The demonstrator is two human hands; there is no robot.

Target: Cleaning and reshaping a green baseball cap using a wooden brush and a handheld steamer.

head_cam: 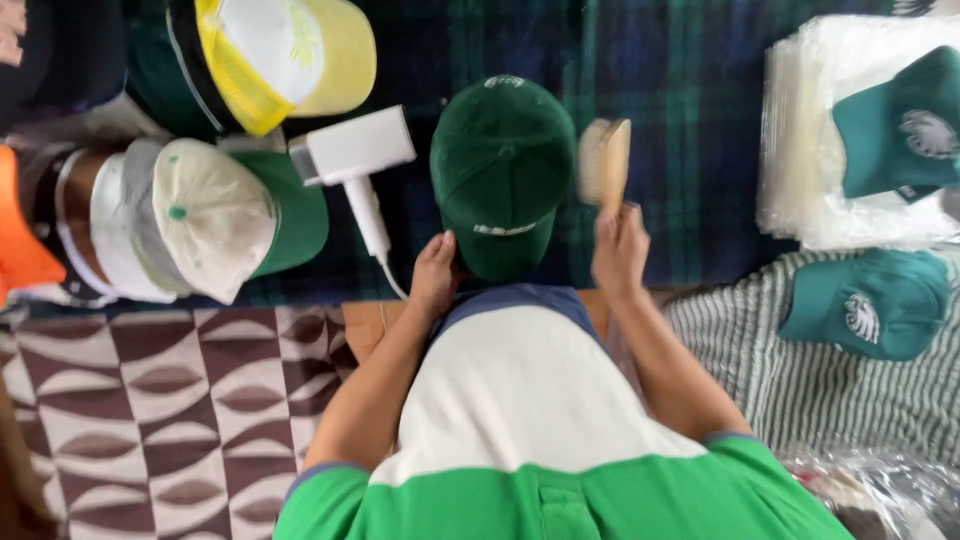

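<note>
**Green cap held at the brim, brush at its side**

- Landmark: the dark green cap (503,170), lying crown up on the plaid blanket (680,120), brim pointing toward the person.
- Nearest the camera: the person's torso in a green and white shirt, both forearms reaching forward to the cap.
- Left hand (434,275) pinches the brim's left edge, thumb on top, fingers under; a steadying grip.
- Right hand (619,248) is closed around the handle of a wooden brush (604,160), just right of the cap. The brush head is blurred, so it looks to be mid-stroke; whether bristles touch the crown I cannot tell.
- Judged step: brushing the cap's surface clean. The next move would call for keeping the brim pinned while the brush sweeps across the crown, with light pressure so the fabric does not dent.
- Just left of the cap: a white handheld steamer or dryer (355,160), cord trailing toward the person.
- Farther left: a cream cap with a green brim (225,215), atop a row of other caps.
- Beyond that, up-left of the cap: a yellow and white mesh cap (290,55).
- Right of the cap, well apart: a teal cap (868,300) on striped cloth; farther still, another teal cap on a stack of clear bags (800,130).
</note>
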